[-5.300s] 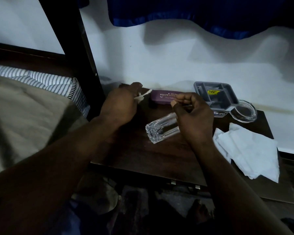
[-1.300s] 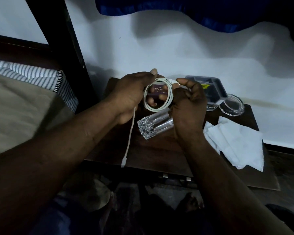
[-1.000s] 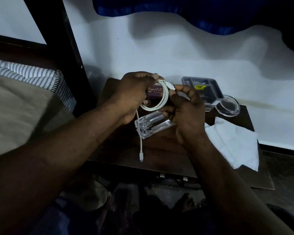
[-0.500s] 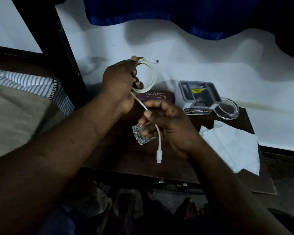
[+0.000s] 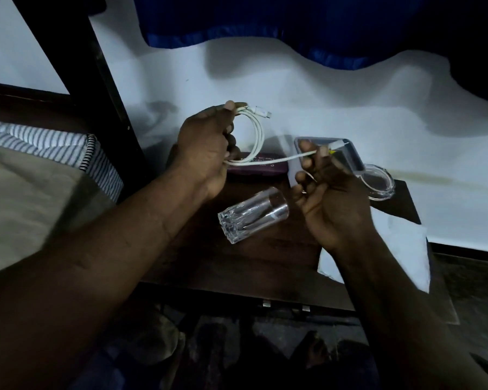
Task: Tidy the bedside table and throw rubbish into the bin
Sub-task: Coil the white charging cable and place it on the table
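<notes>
the bed (image 5: 26, 209) with its striped pillow edge is filling the left side, and a blue curtain (image 5: 293, 21) is hanging over the white wall (image 5: 321, 88) behind. the dark wooden counter (image 5: 251, 266) is standing against that wall, just beside the bed frame. a white tissue (image 5: 403, 249) is lying spread on the counter's right part, reaching over its front edge.

the left grip (image 5: 206, 147) is hovering above the back left of the counter, its fingers curling round a coiled white cable (image 5: 261, 135); one small plug (image 5: 262, 110) is sticking out to the right past the fingertips. the right grip (image 5: 330, 204) is held up above the middle right, thumb and forefinger pinching the cable's other end near its plug, the remaining fingers loosely bent. the cable is running taut between the two grips, clear of the counter.

a clear glass tumbler (image 5: 254, 213) is lying on its side in the middle of the counter, thick base pointing toward the front left. a grey tray (image 5: 347, 157) is sitting at the back, partly hidden by the right grip. a purple case (image 5: 261, 170) is lying to its left, under the cable. a clear round dish (image 5: 378, 182) is resting just right of the tray.
</notes>
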### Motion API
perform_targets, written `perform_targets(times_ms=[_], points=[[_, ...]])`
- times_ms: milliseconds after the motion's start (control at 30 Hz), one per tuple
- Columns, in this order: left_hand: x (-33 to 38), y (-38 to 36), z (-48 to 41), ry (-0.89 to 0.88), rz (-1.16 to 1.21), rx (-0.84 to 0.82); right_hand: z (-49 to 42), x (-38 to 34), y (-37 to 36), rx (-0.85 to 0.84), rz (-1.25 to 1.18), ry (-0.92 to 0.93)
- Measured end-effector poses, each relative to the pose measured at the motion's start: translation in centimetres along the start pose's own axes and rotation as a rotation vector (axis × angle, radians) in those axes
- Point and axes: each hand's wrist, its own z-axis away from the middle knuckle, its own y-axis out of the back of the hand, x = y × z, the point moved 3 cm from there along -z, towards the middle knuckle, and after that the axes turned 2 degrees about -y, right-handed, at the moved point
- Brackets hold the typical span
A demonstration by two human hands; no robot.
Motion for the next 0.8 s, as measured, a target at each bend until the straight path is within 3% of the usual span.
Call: perform_targets(times_ms=[100, 267, 467, 700, 800], points=[[-0.3, -0.5, 0.4, -0.015, -0.08, -0.039, -0.1, 0.4, 0.3, 0.163, 0.096, 0.039], [-0.8, -1.2, 1.1, 0.116, 0.044, -0.184, -0.4, 1.0, 0.5, 0.287, 0.129, 0.072], [-1.8, -1.4, 1.7, 0.087, -0.258, -0.133, 0.1, -0.4, -0.2, 0.302, 0.15, 0.364], [-1.7, -1.8, 2.1, 0.129, -0.167, -0.113, 0.7, -0.8, -0.9, 0.214, 0.78, 0.794], [-1.6, -1.8, 2.3, 0.147, -0.166, -0.123, 0.7, -0.3, -1.3, 0.142, 1.044, 0.868]])
